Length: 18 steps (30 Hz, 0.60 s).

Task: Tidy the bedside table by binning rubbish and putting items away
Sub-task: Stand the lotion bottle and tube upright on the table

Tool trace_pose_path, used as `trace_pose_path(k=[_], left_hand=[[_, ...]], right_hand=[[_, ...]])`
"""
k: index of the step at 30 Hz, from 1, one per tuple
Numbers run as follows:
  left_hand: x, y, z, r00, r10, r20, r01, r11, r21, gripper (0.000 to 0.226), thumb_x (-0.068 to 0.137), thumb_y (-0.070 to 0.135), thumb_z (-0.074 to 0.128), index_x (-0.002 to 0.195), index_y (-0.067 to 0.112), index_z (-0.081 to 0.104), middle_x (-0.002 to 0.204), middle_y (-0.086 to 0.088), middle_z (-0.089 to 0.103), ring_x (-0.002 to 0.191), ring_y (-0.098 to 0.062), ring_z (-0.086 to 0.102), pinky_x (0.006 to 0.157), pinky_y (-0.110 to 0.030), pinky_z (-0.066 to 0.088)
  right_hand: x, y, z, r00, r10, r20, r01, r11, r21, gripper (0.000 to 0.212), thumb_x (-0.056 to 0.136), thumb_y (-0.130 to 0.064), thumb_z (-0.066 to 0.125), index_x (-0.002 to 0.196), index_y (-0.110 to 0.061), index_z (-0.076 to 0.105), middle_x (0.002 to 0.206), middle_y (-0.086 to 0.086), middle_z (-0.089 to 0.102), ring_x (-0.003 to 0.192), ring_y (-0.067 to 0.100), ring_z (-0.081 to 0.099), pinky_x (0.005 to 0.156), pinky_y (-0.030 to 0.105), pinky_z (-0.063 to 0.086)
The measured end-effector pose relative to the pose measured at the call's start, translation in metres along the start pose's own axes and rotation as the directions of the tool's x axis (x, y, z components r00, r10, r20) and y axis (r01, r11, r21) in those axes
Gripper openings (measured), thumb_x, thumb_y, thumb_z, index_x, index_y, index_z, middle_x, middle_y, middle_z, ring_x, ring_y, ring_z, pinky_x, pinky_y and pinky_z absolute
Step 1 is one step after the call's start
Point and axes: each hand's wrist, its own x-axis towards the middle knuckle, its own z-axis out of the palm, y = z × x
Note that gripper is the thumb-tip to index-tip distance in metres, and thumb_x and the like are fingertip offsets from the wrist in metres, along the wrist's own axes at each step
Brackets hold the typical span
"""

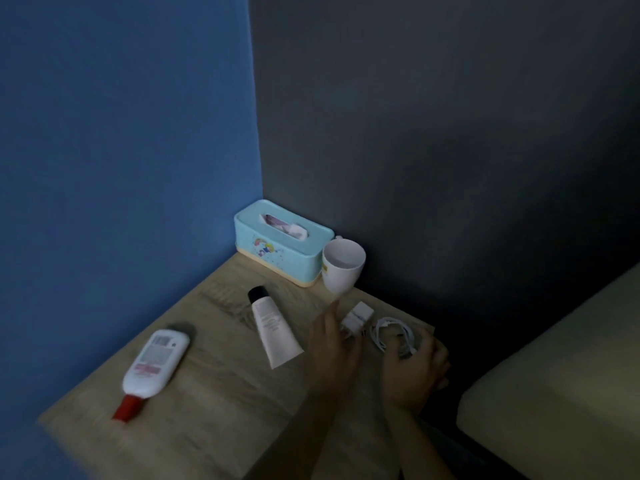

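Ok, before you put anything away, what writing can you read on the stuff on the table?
None is readable.
White bottle: barcode, red band and small print, all too blurred.
Tube: faint lettering, too blurred.
Tissue box: a cartoon picture, no words I can make out.
Mug: a small yellow mark at the edge, unreadable.
Charger: no visible text.

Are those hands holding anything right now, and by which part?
The right hand grips the coiled white cable at its near end. The left hand hovers open by the charger plug, holding nothing.
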Motion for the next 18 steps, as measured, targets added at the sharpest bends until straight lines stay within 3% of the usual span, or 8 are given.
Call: trace_pose_path(k=[2, 4, 6, 7, 12, 18], left_hand=[[-0.017, -0.007, -0.022, 0.997, 0.068, 0.028, -0.071, 0.993, 0.093, 0.051, 0.089, 0.037, 0.057, 0.135, 0.018, 0.043, 0.14, -0.002, 0.048, 0.128, -0.017, 0.044, 0.11, -0.032, 0.036], [-0.032, -0.019, -0.054, 0.989, 0.147, 0.023, -0.148, 0.964, 0.22, 0.035, 0.087, 0.035, 0.052, 0.117, 0.018, 0.056, 0.119, -0.004, 0.061, 0.108, -0.021, 0.057, 0.094, -0.036, 0.05], [-0.045, -0.036, -0.088, 0.976, 0.22, 0.003, -0.209, 0.922, 0.326, 0.019, 0.084, 0.034, 0.051, 0.094, 0.02, 0.059, 0.093, 0.0, 0.064, 0.083, -0.019, 0.061, 0.073, -0.028, 0.052], [-0.052, -0.046, -0.106, 0.977, 0.212, 0.011, -0.2, 0.903, 0.379, 0.015, 0.084, 0.034, 0.052, 0.09, 0.022, 0.058, 0.088, 0.001, 0.062, 0.079, -0.017, 0.059, 0.071, -0.023, 0.048], [-0.09, -0.082, -0.168, 0.997, 0.036, -0.075, 0.008, 0.856, 0.517, 0.019, 0.088, 0.04, 0.052, 0.083, 0.022, 0.057, 0.087, 0.001, 0.061, 0.079, -0.017, 0.056, 0.074, -0.03, 0.046], [-0.118, -0.101, -0.201, 0.984, -0.081, -0.156, 0.147, 0.865, 0.48, 0.018, 0.091, 0.038, 0.05, 0.086, 0.02, 0.052, 0.094, -0.003, 0.057, 0.08, -0.013, 0.048, 0.072, -0.024, 0.035]], right_hand=[[-0.003, 0.0, -0.004, 0.997, -0.079, 0.023, 0.079, 0.997, -0.008, 0.051, 0.072, -0.047, 0.049, 0.109, -0.014, 0.063, 0.119, 0.022, 0.054, 0.109, 0.041, 0.047, 0.091, 0.051, 0.035], [-0.013, 0.003, -0.01, 0.974, -0.206, 0.09, 0.21, 0.977, -0.037, 0.039, 0.074, -0.031, 0.065, 0.108, -0.014, 0.064, 0.116, 0.022, 0.055, 0.107, 0.042, 0.05, 0.09, 0.051, 0.038], [-0.034, 0.004, -0.012, 0.913, -0.343, 0.222, 0.37, 0.925, -0.089, 0.038, 0.074, -0.023, 0.071, 0.11, -0.012, 0.065, 0.114, 0.02, 0.059, 0.106, 0.042, 0.053, 0.09, 0.052, 0.042], [-0.049, 0.001, -0.013, 0.885, -0.37, 0.284, 0.408, 0.909, -0.088, 0.038, 0.076, -0.028, 0.065, 0.11, -0.011, 0.065, 0.113, 0.019, 0.06, 0.105, 0.041, 0.055, 0.089, 0.053, 0.045], [-0.127, -0.013, -0.011, 0.778, -0.466, 0.421, 0.508, 0.861, 0.015, 0.059, 0.069, -0.05, 0.048, 0.112, -0.013, 0.065, 0.112, 0.018, 0.063, 0.101, 0.037, 0.06, 0.083, 0.05, 0.051], [-0.151, -0.011, -0.017, 0.728, -0.484, 0.486, 0.561, 0.828, -0.015, 0.069, 0.073, -0.055, 0.043, 0.118, -0.006, 0.062, 0.123, 0.02, 0.06, 0.111, 0.04, 0.058, 0.091, 0.054, 0.049]])
